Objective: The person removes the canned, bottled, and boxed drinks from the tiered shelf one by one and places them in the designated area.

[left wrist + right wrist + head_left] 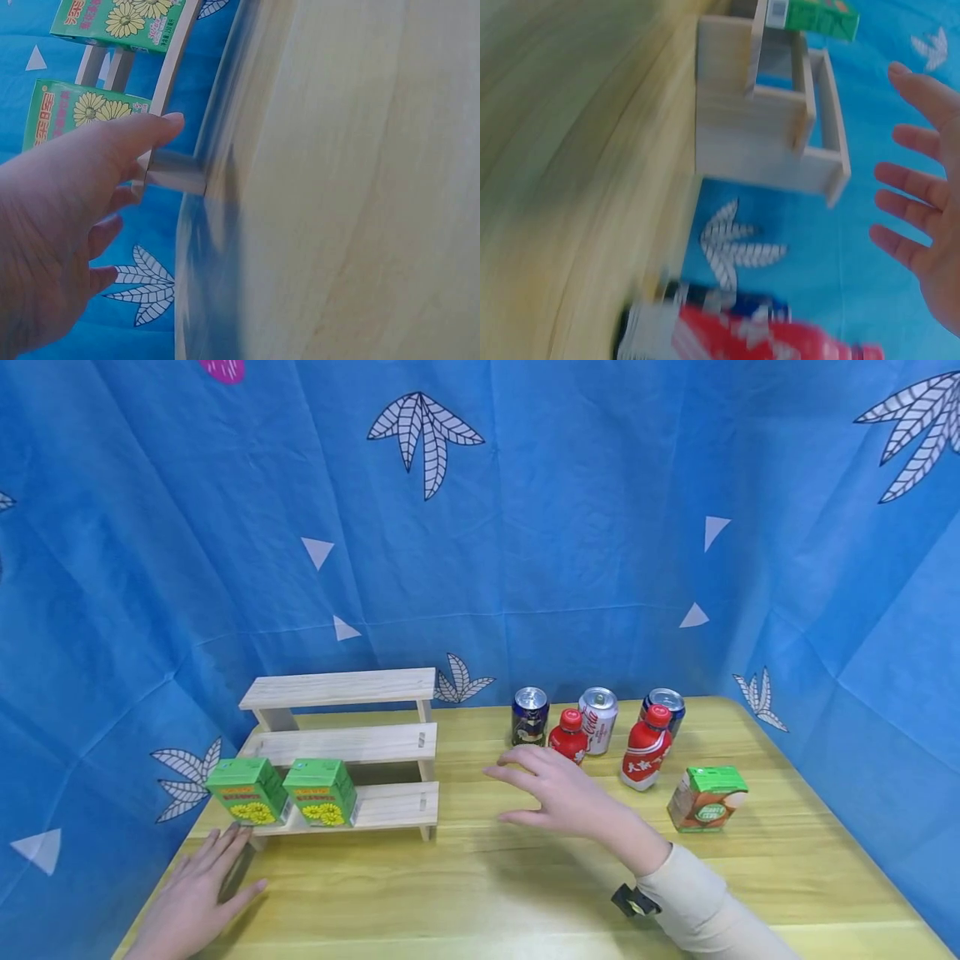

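Note:
My left hand (197, 887) lies by the front left corner of a three-tier wooden rack (397, 806), fingertips at or touching its lowest shelf, thumb spread away. Two green drink cartons with yellow flowers stand side by side on that shelf: the left carton (249, 791) nearest this hand, the right carton (321, 792) beside it. Over the table, my right hand (558, 793) hovers with fingers spread and nothing in them. Just beyond it stands a red bottle (569, 737), partly hidden by the hand. The right wrist view shows these fingers (911, 195) apart from everything.
Behind the bottles stand a dark can (530, 717), a white cola can (598, 720) and a blue can (665, 703). Another red bottle (647, 750) and a green-and-brown carton (707, 799) stand to the right. A blue patterned cloth (570, 527) hangs around the wooden table (420, 902).

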`<state>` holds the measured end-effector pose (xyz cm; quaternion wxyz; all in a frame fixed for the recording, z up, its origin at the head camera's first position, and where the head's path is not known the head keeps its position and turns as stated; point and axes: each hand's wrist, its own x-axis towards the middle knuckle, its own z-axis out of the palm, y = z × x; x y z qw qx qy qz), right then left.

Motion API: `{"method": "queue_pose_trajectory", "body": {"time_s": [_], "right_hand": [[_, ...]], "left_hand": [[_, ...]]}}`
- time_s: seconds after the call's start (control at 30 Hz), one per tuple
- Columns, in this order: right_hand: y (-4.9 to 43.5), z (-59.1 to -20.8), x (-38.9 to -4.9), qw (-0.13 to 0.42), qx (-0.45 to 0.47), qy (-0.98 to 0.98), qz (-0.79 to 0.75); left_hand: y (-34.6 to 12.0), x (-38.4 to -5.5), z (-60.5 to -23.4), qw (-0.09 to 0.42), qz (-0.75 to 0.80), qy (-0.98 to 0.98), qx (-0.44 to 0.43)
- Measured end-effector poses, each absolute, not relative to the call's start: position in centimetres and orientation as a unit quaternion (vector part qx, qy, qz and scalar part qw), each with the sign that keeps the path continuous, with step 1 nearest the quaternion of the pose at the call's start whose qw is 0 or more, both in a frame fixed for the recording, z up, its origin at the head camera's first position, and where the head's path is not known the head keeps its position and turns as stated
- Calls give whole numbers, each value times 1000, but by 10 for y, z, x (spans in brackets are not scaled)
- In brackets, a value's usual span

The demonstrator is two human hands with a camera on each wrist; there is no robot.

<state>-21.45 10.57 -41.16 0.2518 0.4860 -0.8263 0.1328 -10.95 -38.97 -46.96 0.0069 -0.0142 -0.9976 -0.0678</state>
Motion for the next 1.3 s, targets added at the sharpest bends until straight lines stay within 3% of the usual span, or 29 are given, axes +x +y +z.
{"method": "queue_pose_trajectory", "body": {"time_s": [0.6,0.93,1.3], "right_hand": [[16,-410,-212,254,526,-798,147],[-30,-403,-211,267,519,-798,150],[-71,-402,-212,241,487,-828,141]], "left_hand": [[-387,-110,-469,6,-61,-998,-8],[-386,-108,-469,9,-60,-998,-8],[-388,-109,-471,18,-65,-998,-14]]}}
